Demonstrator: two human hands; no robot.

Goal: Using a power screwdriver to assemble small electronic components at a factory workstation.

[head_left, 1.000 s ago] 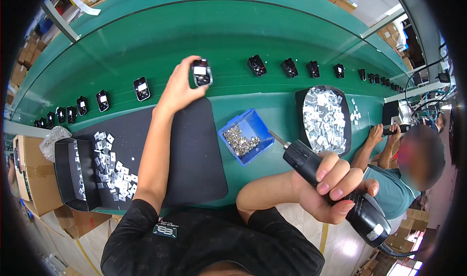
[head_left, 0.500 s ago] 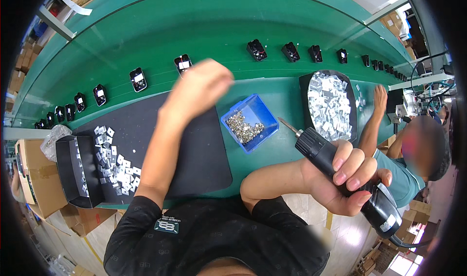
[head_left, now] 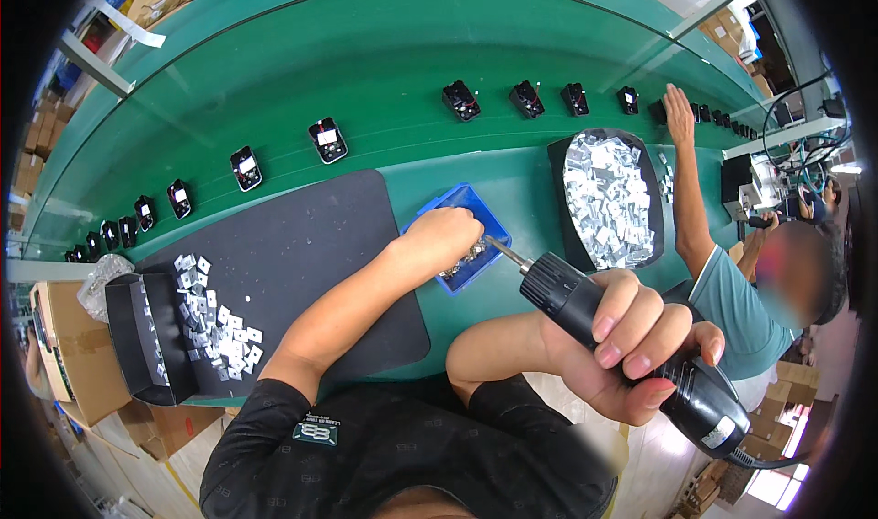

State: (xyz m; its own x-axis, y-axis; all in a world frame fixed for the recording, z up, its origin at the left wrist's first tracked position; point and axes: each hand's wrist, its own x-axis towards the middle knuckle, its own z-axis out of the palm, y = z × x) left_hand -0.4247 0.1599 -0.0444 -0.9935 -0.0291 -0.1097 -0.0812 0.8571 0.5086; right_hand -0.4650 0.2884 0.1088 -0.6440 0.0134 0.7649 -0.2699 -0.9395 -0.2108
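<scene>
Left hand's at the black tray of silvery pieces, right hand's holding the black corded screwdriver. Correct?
Not quite: in the head view, the left hand is at the blue bin, not the tray. The right hand does hold the black corded screwdriver.

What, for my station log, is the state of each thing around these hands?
Left hand: over the blue bin, fingertips mostly hidden
Right hand: closed around the electric screwdriver
Electric screwdriver: held, bit toward the left hand; running unclear
Blue bin: open, holding small metal parts
Black tray: open, heaped with pale pieces
Square pieces: loose on the black mat
Black mat: lying flat
Black units: in a row
</scene>
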